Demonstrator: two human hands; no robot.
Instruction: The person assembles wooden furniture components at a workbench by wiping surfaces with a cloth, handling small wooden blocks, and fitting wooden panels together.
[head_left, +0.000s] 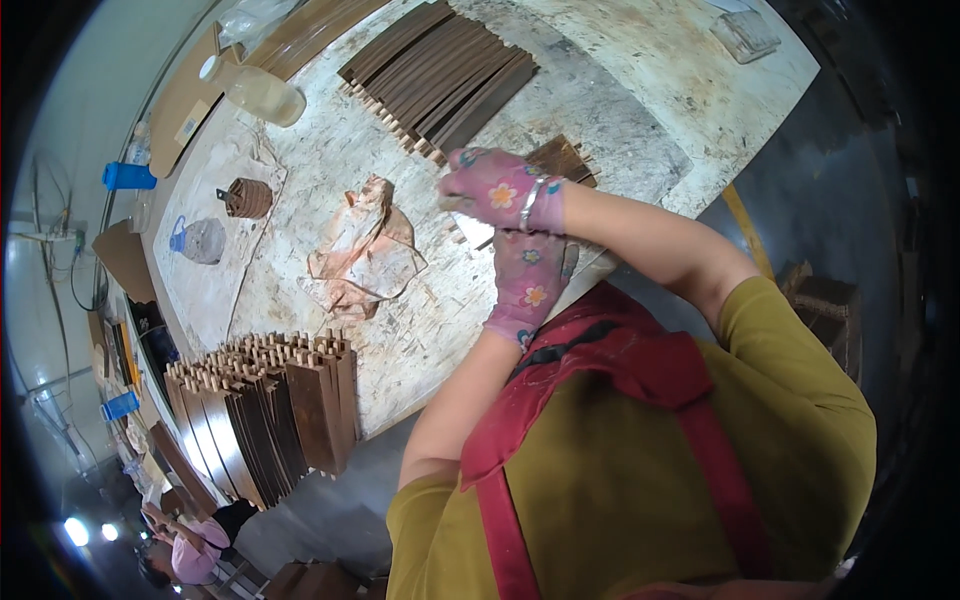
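My right hand (pixel 500 188), in a pink flowered glove, is closed with its fingers curled downward near the table's front edge. What it grips, if anything, is hidden. Just below it is my left hand (pixel 532 275), gloved alike, its fingers covered by the right hand and wrist. A dark brown wooden piece (pixel 558 158) with light dowel pegs shows beyond my right wrist. Beside my hands a bright, glaring patch with small pegs peeks out; I cannot tell whether it belongs to the same piece.
Dark slats (pixel 440 75) with dowel ends lie in a row at the back. Upright doweled boards (pixel 265 420) stand at the left edge. A stained cloth (pixel 365 250), a brown coil (pixel 248 198), a clear bottle (pixel 255 92) and a plastic container (pixel 745 36) rest on the table (pixel 400 360). Another person (pixel 195 548) is at lower left.
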